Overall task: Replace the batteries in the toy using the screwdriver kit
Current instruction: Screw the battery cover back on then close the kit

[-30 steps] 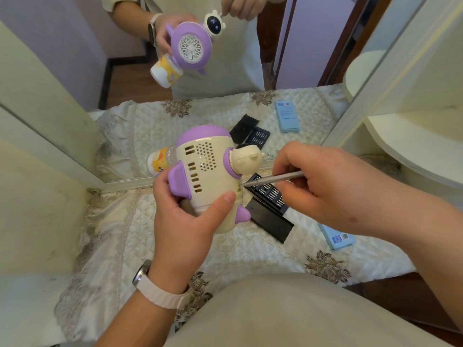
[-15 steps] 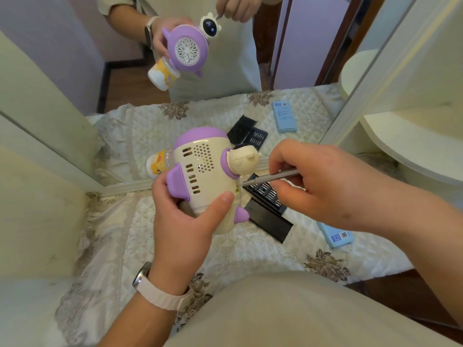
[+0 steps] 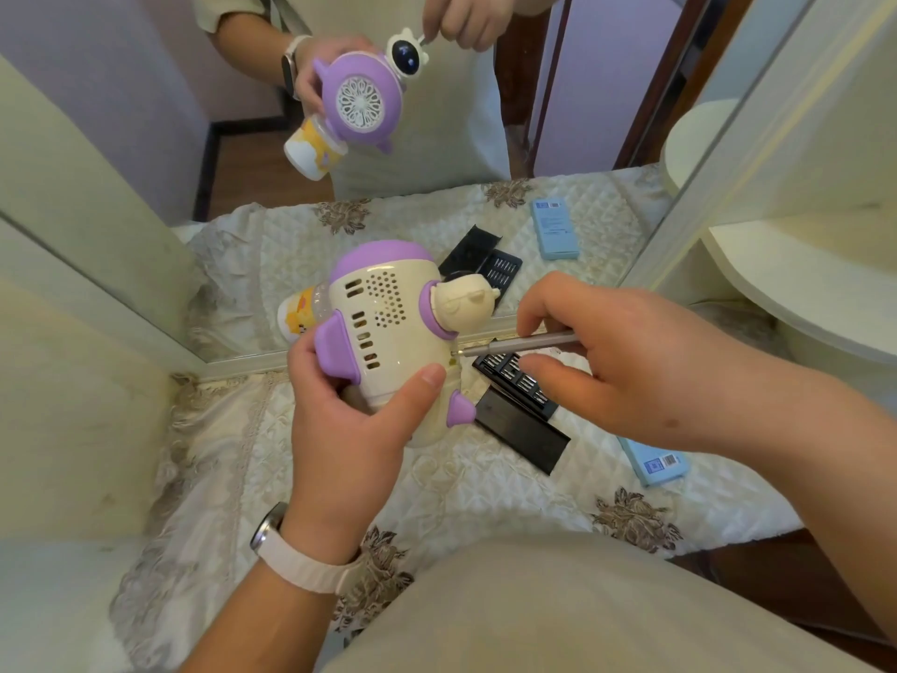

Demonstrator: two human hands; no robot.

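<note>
Mirror (image 3: pixel 233 162): upright behind the cloth, showing the toy's front, both hands and the kit in reflection.
Cloth (image 3: pixel 461 488): quilted, cream with brown flower motifs, spread under everything.
Right hand (image 3: pixel 626 361): just right of the toy, fingers curled round the screwdriver's handle and pinching it.
Left hand (image 3: pixel 349 429): wrapped round the toy from below, thumb pressed on the cream back, fingers behind a purple fin.
Toy (image 3: pixel 388 327): cream and purple, raised above the cloth in the left hand, vented back toward the camera, head pointing right, small yellow-labelled bottle at the left end.
Lid (image 3: pixel 524 434): black, flat on the cloth, lower right of the toy, touching the bit tray.
Bit tray (image 3: pixel 524 381): black, rows of bits, partly hidden by the right hand.
Box (image 3: pixel 655 461): pale blue, on the cloth right of the lid, partly under the right forearm.
Watch (image 3: pixel 291 556): pale strap, on the left wrist.
Screwdriver (image 3: pixel 519 343): slim, grey, nearly level, tip at a hole in the toy's back beside the left thumb.
</note>
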